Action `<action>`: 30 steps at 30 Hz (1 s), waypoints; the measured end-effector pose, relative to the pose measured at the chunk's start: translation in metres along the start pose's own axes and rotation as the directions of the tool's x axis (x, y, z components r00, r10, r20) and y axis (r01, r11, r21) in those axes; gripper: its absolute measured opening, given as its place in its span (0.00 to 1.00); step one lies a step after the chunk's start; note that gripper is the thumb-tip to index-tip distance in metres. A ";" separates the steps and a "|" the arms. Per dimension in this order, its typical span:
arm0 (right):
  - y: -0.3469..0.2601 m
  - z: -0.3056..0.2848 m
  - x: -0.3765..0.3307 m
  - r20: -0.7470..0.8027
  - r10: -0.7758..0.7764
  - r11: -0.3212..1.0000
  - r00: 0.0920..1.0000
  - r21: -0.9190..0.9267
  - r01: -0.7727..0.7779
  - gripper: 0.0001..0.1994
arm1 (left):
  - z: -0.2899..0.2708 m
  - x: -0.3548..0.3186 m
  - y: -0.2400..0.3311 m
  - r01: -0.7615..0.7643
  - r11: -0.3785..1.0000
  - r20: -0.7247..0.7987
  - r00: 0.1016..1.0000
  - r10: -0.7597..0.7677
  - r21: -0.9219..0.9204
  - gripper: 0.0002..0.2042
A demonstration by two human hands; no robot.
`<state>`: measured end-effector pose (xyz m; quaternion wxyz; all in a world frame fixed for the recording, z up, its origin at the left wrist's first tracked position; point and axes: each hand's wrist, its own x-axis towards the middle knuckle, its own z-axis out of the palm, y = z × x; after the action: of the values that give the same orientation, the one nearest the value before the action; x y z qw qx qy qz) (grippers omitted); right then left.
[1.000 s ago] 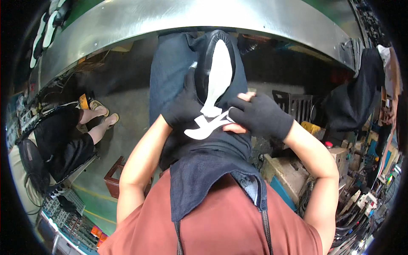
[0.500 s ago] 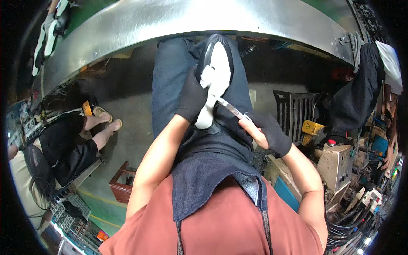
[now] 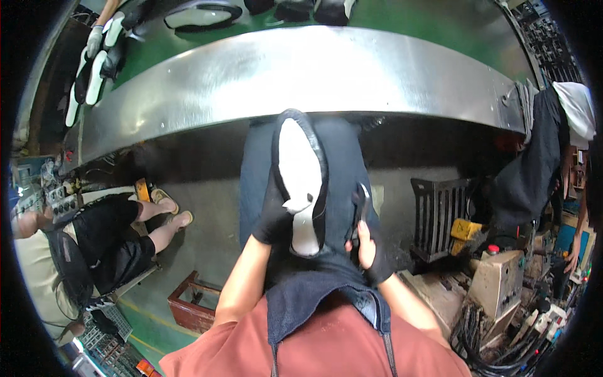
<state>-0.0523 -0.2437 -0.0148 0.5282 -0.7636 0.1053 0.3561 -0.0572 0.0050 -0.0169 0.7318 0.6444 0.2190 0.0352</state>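
An unfinished black shoe [image 3: 319, 182] lies bottom up over my lap, toe pointing away, its underside white. My left hand [image 3: 274, 210], in a black glove, is closed on its left side. A small crumpled white scrap [image 3: 295, 206] sticks up by those fingers, beside a dark spot on the white underside. To the right of the shoe, my right hand [image 3: 370, 251] grips a slim metal hand tool [image 3: 362, 200]. The tool's shiny end points away and stands apart from the shoe; its exact kind is unclear. Black glove fabric covers that hand, with thumb and fingertips bare.
A metal-edged bench [image 3: 301, 81] with a green top crosses ahead, bearing several shoes [image 3: 204, 16]. At far left, another person's gloved hand [image 3: 94, 41] is near more shoes. A seated person [image 3: 119, 245] and a brown stool [image 3: 191, 305] are left; a dirty machine [image 3: 496, 283] stands right.
The shoe has come closer to upright in line with my lap. My right hand has drawn the tool back from the shoe's underside. The view has shifted, showing more of the bench top.
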 end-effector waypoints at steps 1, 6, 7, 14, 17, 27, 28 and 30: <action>0.009 0.003 -0.001 -0.077 0.048 0.999 0.996 0.009 -0.048 0.21 | 0.002 0.009 0.019 -0.078 0.996 -0.073 0.994 0.080 0.030 0.36; -0.013 0.011 0.011 -0.068 -0.196 0.966 0.978 -0.188 0.180 0.21 | -0.074 0.139 0.051 0.085 0.782 0.150 0.989 0.011 -0.618 0.25; -0.027 0.012 0.013 -0.004 -0.157 0.959 0.988 -0.241 0.151 0.21 | -0.104 0.178 0.086 0.045 0.842 0.258 0.959 0.114 -0.538 0.26; -0.015 0.022 0.014 -0.111 -0.066 0.997 0.992 -0.050 0.060 0.23 | -0.188 0.432 0.303 0.149 0.861 0.099 0.970 -0.224 0.486 0.18; -0.025 0.020 0.013 0.076 -0.050 0.978 0.996 -0.200 0.065 0.24 | -0.232 0.511 0.326 -0.317 0.114 0.314 0.948 0.045 0.941 0.20; -0.011 0.021 0.022 0.043 -0.181 0.980 0.983 -0.073 0.184 0.24 | 0.096 0.405 0.101 -0.308 0.101 0.125 0.634 0.763 0.946 0.46; -0.021 0.017 0.020 0.053 -0.158 0.983 0.986 -0.082 0.162 0.25 | 0.108 0.412 0.108 -0.260 0.280 -0.014 0.709 0.705 0.924 0.47; -0.050 0.003 0.023 0.099 -0.229 0.962 0.968 -0.130 0.241 0.25 | 0.119 0.421 0.133 -0.119 0.586 -0.186 0.881 0.434 0.802 0.49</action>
<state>-0.0097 -0.2152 0.0064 0.5154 -0.7906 -0.0337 0.3288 0.3971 0.0577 0.0038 0.3167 0.9017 0.2384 0.1724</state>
